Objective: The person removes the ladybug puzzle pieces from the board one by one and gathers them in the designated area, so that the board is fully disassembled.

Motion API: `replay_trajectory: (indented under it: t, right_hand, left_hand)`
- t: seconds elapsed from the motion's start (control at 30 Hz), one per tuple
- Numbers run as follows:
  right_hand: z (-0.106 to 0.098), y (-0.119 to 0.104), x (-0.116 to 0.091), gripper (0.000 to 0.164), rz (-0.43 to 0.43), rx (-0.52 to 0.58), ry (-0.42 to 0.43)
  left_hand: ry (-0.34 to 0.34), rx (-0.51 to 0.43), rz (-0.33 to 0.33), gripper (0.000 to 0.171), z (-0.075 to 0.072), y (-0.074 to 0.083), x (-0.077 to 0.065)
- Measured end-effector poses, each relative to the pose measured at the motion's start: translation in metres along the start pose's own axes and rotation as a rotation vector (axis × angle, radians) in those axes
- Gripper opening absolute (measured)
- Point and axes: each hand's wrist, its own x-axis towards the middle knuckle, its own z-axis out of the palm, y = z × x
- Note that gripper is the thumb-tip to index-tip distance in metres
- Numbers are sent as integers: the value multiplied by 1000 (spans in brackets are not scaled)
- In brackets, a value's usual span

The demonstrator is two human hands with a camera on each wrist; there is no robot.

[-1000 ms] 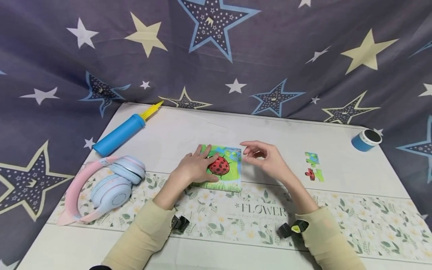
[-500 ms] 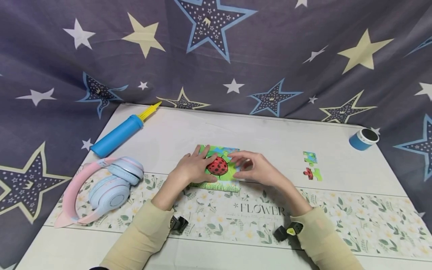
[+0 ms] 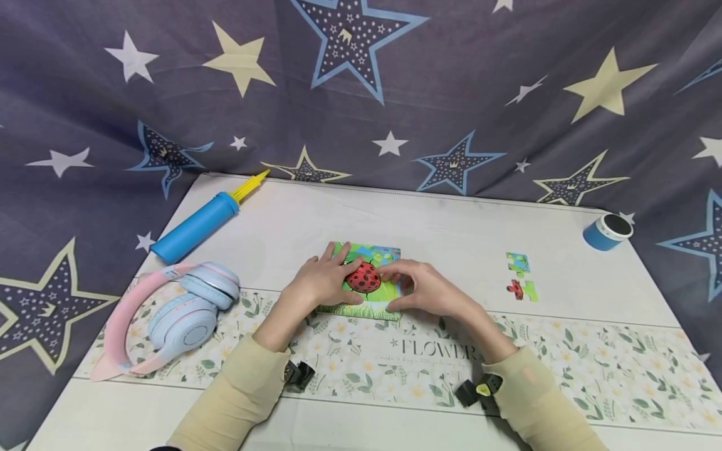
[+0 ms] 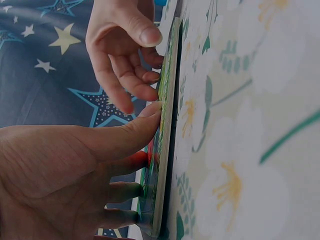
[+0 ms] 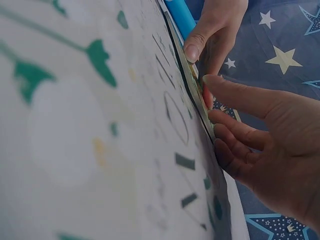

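Observation:
A square ladybug jigsaw puzzle [image 3: 376,309] lies flat on the table in the head view. My left hand [image 3: 321,280] rests on its left part with fingers spread, covering that side. In the left wrist view, the left thumb and fingertips press on the puzzle board [image 4: 165,140]. At the right edge, my right hand [image 3: 425,289] touches the puzzle with bent fingertips, thumb apart from them. The right wrist view shows the right fingers [image 5: 240,132] against the board's edge, and no piece is visible between thumb and fingers.
Several loose puzzle pieces [image 3: 517,263] lie to the right. Pink and blue headphones [image 3: 188,322] and a blue hand pump [image 3: 196,227] with a yellow nozzle are on the left. A blue and white cylinder [image 3: 608,232] stands at the far right. A star-patterned curtain [image 3: 361,119] hangs behind.
From beside the puzzle, my right hand has moved left onto its right part, then slightly nearer to me. My left hand has stayed on the puzzle.

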Motion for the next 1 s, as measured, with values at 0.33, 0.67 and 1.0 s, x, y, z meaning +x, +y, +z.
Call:
replay_trajectory:
  t: [0.33,0.67,1.0]
  right_hand:
    - [1,-4,0,64,7,-78,-8]
    - [3,-5,0,62,-8,-82,-13]
    - [3,-5,0,59,10,-72,-28]
  left_hand:
    - [-9,2,-6,87,0,0,1]
    - [-13,3,-6,86,-1,0,1]
    - [-9,0,-10,87,0,1,1]
